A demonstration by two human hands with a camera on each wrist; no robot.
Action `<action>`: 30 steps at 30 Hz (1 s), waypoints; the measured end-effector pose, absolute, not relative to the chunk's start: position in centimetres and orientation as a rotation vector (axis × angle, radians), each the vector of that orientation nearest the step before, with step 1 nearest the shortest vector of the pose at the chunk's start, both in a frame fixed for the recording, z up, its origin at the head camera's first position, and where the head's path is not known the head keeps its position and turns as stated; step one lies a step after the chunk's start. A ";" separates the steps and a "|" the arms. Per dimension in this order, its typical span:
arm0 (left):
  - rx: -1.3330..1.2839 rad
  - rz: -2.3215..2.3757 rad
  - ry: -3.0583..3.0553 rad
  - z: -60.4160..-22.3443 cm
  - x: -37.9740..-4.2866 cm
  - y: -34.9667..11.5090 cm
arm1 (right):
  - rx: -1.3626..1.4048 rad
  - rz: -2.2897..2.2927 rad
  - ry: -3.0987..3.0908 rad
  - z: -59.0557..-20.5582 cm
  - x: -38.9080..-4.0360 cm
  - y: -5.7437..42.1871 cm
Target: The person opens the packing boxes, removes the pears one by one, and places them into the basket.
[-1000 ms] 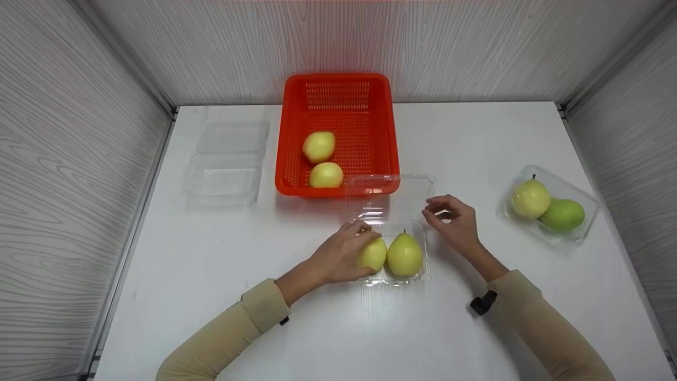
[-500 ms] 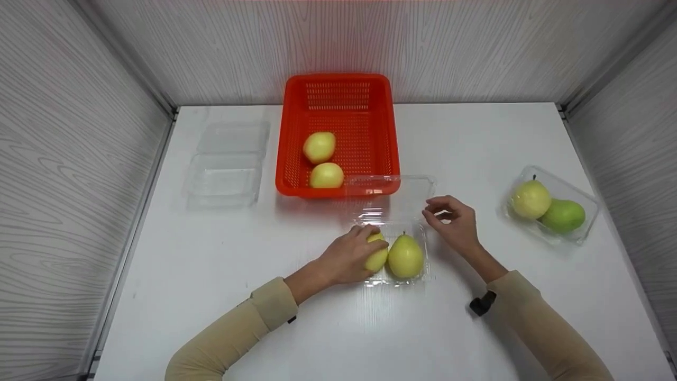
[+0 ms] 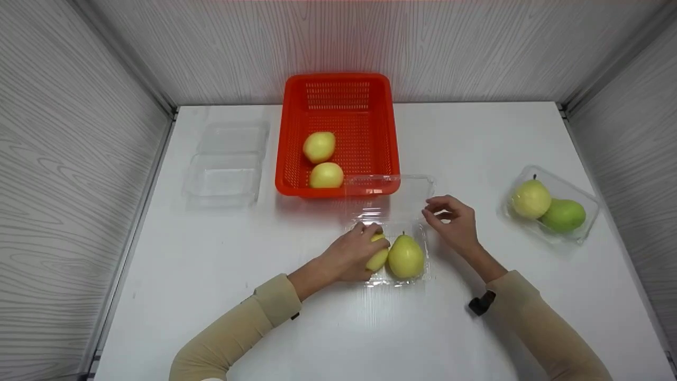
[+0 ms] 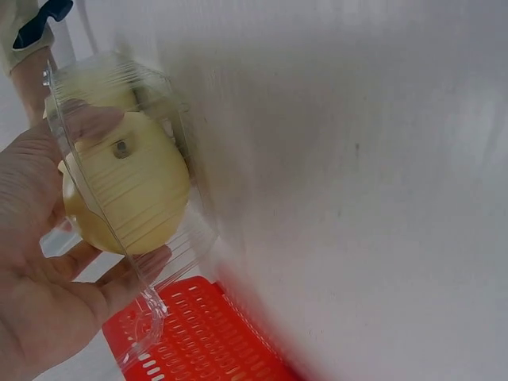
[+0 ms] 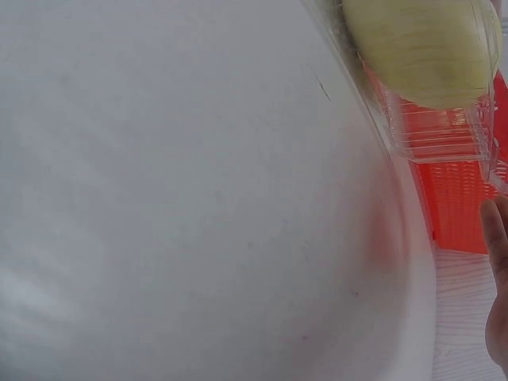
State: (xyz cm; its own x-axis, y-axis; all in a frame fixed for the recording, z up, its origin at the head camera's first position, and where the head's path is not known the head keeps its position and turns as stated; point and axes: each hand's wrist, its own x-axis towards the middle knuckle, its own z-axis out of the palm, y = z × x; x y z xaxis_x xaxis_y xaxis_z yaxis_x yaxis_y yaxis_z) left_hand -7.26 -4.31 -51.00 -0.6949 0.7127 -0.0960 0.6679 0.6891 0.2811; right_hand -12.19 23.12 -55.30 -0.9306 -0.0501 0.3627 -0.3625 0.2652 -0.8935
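My left hand (image 3: 349,255) curls its fingers and thumb round a yellow-green pear (image 3: 378,254) in the near half of a clear plastic clamshell container (image 3: 389,281). In the left wrist view, this pear (image 4: 131,186) shows through the clear container wall, fingers on either side. A second pear (image 3: 405,256) stands beside it on the right, stem up. The container's lid (image 3: 410,196) lies folded back, overlapping the basket's front rim. At the lid's right edge, my right hand (image 3: 454,222) pinches the plastic between thumb and forefinger; the right wrist view catches only part of this hand (image 5: 498,270).
A red plastic basket (image 3: 365,143) at the back holds two yellow pears (image 3: 319,147). On the left lies another open clear clamshell (image 3: 225,180). Towards the right edge, a clear container (image 3: 576,235) holds a yellow pear (image 3: 530,199) and a green fruit (image 3: 563,215).
My left hand has shifted slightly to the right with the pear, its fingers closing further over it. The upright pear has moved very slightly. My right hand stays in place.
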 end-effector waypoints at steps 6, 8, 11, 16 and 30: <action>1.144 0.326 2.700 -50.5 -7.3 -4.6 | 0.397 1.722 -2.279 -55.5 -12.2 23.3; 1.156 0.354 2.706 -50.1 -7.3 -4.8 | 0.400 1.729 -2.277 -55.6 -12.3 23.5; 1.167 0.410 2.714 -49.3 -7.4 -5.2 | 0.412 1.740 -2.270 -55.8 -12.4 23.7; 1.181 0.462 2.744 -47.7 -7.3 -6.1 | 0.441 1.738 -2.266 -56.0 -12.5 23.9; 1.200 0.547 2.891 -43.3 -7.9 -9.8 | 0.361 1.686 -2.322 -55.2 -12.2 23.4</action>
State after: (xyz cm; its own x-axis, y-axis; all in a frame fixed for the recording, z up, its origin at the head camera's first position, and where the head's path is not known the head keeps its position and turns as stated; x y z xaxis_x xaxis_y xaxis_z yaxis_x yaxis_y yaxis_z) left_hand -7.93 -9.77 -43.29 -0.7144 0.6805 0.1629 0.6929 0.6558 0.2997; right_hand -12.18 23.37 -55.23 -0.9385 -0.0534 0.3411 -0.3409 0.3001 -0.8909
